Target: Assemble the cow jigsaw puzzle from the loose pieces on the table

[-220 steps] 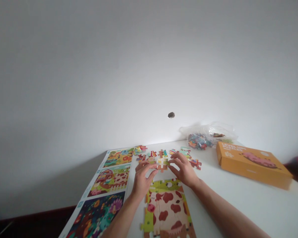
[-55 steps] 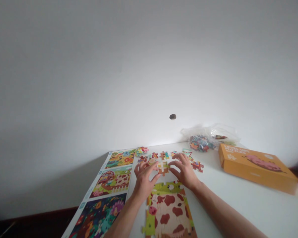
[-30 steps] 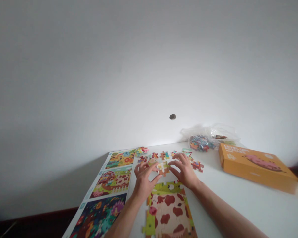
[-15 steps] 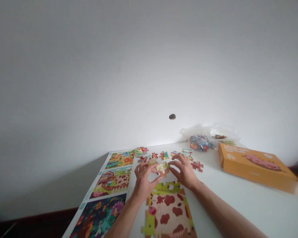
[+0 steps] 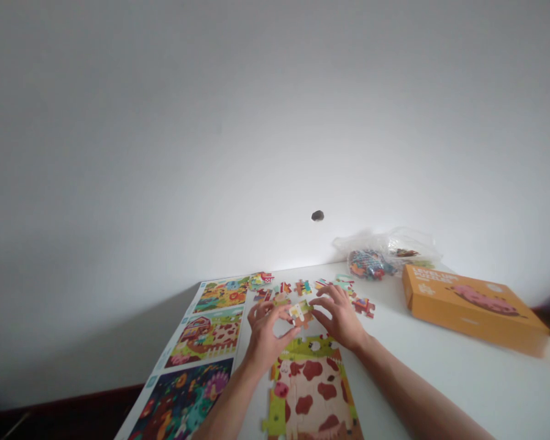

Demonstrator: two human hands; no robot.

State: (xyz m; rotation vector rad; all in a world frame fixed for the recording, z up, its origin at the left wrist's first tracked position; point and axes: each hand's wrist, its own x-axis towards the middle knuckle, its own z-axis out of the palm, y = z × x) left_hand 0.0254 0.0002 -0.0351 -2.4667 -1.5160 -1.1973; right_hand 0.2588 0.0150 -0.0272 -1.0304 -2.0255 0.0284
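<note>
My left hand (image 5: 264,333) and my right hand (image 5: 339,318) meet over a small cluster of joined puzzle pieces (image 5: 300,311), which both pinch from either side just above the white table (image 5: 440,379). Below the hands lies a partly built puzzle (image 5: 309,388) showing a brown-spotted cow on green. Several loose pieces (image 5: 302,286) are scattered beyond the fingers, and one red piece (image 5: 365,307) lies right of my right hand.
A printed sheet of picture guides (image 5: 197,348) lies along the table's left edge. An orange puzzle box (image 5: 472,305) sits at the right. Clear plastic bags of pieces (image 5: 380,253) rest against the white wall, which has a small dark hole (image 5: 318,216).
The held cluster has tilted slightly and shifted a little toward my left hand since a second ago. Both hands stay in nearly the same place.
</note>
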